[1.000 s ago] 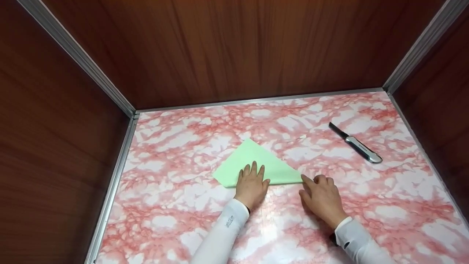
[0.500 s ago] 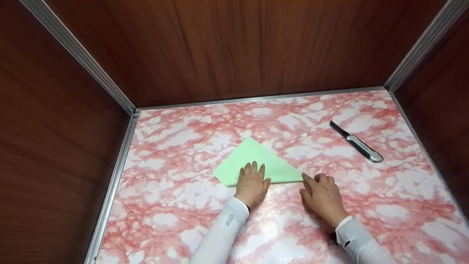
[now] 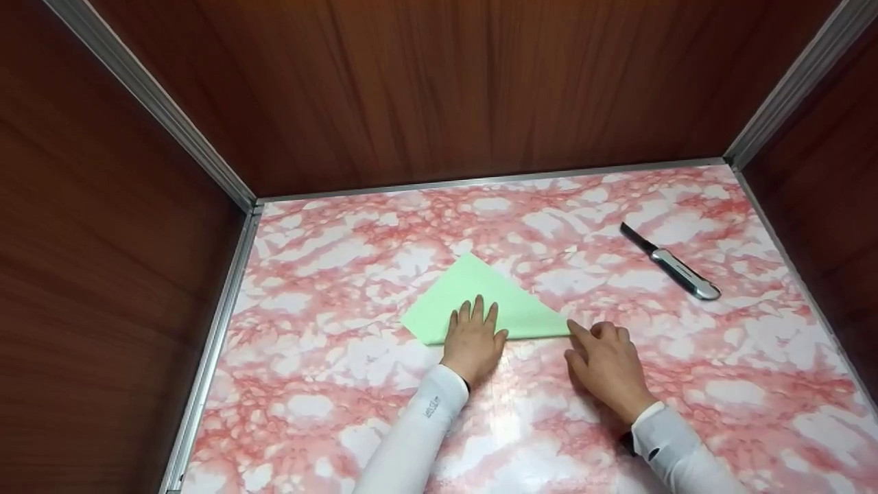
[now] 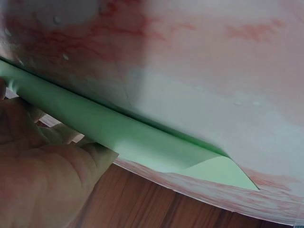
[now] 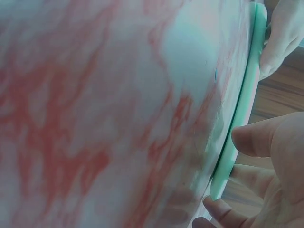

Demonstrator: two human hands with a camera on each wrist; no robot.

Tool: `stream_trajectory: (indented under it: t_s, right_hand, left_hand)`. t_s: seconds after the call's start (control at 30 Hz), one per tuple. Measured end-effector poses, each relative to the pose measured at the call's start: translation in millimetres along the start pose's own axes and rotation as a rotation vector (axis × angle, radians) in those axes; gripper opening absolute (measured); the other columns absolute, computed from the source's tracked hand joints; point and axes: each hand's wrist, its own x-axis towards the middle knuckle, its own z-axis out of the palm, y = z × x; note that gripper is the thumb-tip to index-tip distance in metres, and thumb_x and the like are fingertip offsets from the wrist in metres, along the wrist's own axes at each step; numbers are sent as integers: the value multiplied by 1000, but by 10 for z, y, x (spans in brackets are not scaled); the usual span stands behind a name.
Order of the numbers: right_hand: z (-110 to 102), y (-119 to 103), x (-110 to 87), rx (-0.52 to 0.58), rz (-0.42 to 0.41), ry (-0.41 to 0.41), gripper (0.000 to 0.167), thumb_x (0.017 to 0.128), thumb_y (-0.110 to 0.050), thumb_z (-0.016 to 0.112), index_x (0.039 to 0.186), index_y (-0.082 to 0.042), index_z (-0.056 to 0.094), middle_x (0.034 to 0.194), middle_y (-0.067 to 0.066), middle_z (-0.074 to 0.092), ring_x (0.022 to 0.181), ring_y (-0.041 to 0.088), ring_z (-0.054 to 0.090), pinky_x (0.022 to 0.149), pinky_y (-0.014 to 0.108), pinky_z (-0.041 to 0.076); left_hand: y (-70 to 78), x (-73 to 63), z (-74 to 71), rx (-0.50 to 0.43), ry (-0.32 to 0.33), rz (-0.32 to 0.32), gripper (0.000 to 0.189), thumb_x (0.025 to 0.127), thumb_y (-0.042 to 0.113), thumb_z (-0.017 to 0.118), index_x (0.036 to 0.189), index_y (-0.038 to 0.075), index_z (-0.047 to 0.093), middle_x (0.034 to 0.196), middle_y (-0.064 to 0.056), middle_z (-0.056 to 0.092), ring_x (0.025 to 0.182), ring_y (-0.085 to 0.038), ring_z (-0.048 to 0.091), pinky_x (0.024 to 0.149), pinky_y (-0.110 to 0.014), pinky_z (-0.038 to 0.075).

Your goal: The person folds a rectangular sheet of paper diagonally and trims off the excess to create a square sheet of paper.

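A folded sheet of light green paper (image 3: pixel 473 278) lies mid-table in the head view, its long folded edge toward the person. My left hand (image 3: pixel 473 343) rests flat across its lower middle, fingers spread and pointing away. At the paper's right corner, the index fingertip of my right hand (image 3: pixel 607 367) touches down, with the thumb apart from it and the other fingers bent. In the left wrist view, the rounded fold of the paper (image 4: pixel 104 121) runs beside the left hand, not creased flat. The right wrist view shows the right fingertips at the end of that fold.
A utility knife (image 3: pixel 675 267) with a black blade end and grey handle lies to the right, beyond the right hand. The red-and-white marbled table (image 3: pixel 329 274) is bounded by dark wooden panels (image 3: pixel 411 89) with metal edging at the back and sides.
The head view has shifted a little, so the whole scene sits slightly higher. Both hands keep their places on the paper, with almost no visible movement.
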Motion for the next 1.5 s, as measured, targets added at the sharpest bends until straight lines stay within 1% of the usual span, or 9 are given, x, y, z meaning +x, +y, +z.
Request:
stream_trajectory:
  t_s: [0.13, 0.3, 0.37, 0.6, 0.8, 0.97, 1.17, 1.5]
  right_hand:
    - [-7, -5, 0, -4, 3, 2, 53, 96, -27, 71, 146, -12, 60, 114, 21, 54, 100, 44, 47, 84, 56, 40]
    - [-1, -1, 1, -21, -3, 10, 53, 95, -27, 71, 144, -11, 61, 113, 22, 54, 100, 44, 47, 82, 56, 41]
    - [2, 0, 2, -21, -6, 9, 53, 96, -28, 71, 144, -10, 61, 113, 22, 54, 100, 45, 47, 82, 56, 41]
    - [11, 1, -7, -33, -2, -8, 54, 95, -30, 70, 145, -10, 60, 114, 22, 53, 99, 44, 46, 80, 55, 41]
    - [0, -5, -10, -27, -13, 5, 54, 94, -28, 72, 144, -10, 61, 113, 21, 52, 98, 44, 46, 80, 55, 41]
    - [-3, -22, -9, -23, 1, 1, 54, 94, -28, 71, 144, -10, 62, 113, 20, 52, 99, 44, 46, 80, 55, 41]
    - [-9, -36, 9, -30, 9, 6, 52, 94, -27, 71, 143, -10, 63, 112, 20, 52, 98, 44, 46, 78, 55, 41]
    - [-4, -41, -7, -27, 23, -5, 52, 94, -28, 71, 143, -10, 62, 111, 22, 51, 100, 47, 46, 80, 56, 42]
  left_hand:
    - [5, 9, -2, 16, -22, -6, 62, 110, 50, 34, 161, 15, 35, 166, -15, 27, 150, -37, 27, 119, -55, 27]
    - [17, 40, 13, 15, -66, -32, 63, 110, 52, 31, 163, 18, 30, 168, -13, 23, 153, -35, 23, 121, -54, 23]
    - [19, 43, 16, 16, -72, -38, 64, 110, 52, 30, 164, 18, 29, 169, -12, 22, 153, -35, 22, 121, -54, 22]
    - [32, 26, -2, 26, -47, -31, 62, 111, 50, 31, 162, 16, 33, 167, -13, 25, 151, -35, 25, 120, -54, 26]
    - [42, 38, 4, 32, -13, -36, 59, 111, 47, 33, 161, 14, 36, 165, -14, 30, 149, -35, 29, 118, -54, 29]
    - [44, 36, -11, 39, -23, -39, 60, 111, 47, 32, 162, 14, 34, 166, -14, 29, 150, -35, 28, 119, -54, 28]
    - [46, 36, -11, 42, -10, -37, 60, 111, 47, 34, 161, 14, 35, 165, -14, 29, 150, -36, 28, 119, -54, 28]
    - [48, 29, -1, 28, -19, -38, 60, 111, 46, 35, 161, 14, 34, 166, -14, 29, 150, -36, 28, 119, -55, 28]
